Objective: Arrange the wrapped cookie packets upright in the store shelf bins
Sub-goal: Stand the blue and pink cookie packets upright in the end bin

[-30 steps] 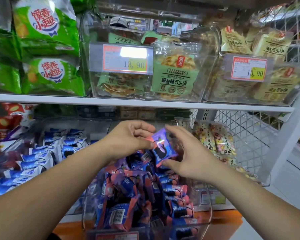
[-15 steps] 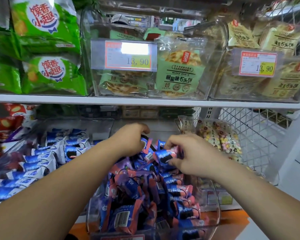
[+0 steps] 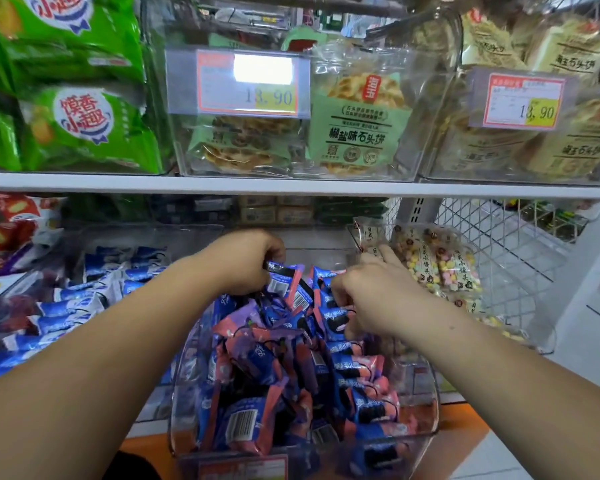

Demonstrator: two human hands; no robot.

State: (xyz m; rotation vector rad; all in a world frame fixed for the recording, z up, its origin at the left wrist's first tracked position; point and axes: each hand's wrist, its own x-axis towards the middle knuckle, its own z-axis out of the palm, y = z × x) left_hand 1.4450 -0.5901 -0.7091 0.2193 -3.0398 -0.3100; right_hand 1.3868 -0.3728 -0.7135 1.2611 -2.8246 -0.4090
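Your left hand (image 3: 246,265) and right hand (image 3: 371,299) work at the far end of a clear plastic bin (image 3: 430,396) on the lower shelf, both sunk into a heap of blue-and-pink wrapped cookie packets (image 3: 257,368). The packets fill the bin from its front wall to the back; most lean at angles against one another, and a few near the front show barcodes.

Your left hand has its fingers curled over the dark top edge of one cookie packet (image 3: 281,284) at the back of the heap and grips it there. Your right hand is bent at the knuckles with its fingers tucked down among the packets just beside it — the tips are buried, so you cannot tell whether it has hold of one.

Left of the bin lie blue-and-white packets (image 3: 66,306) in a neighbouring tray. To the right, bags of pastel sweets (image 3: 440,271) stand against a white wire mesh (image 3: 506,244). Above the white shelf board (image 3: 291,185), green snack bags (image 3: 84,126) sit at left and pale green flatbread packs (image 3: 357,126) at centre, behind a price tag (image 3: 243,84) reading 13.90 — a second tag (image 3: 523,98) shows the same figure.
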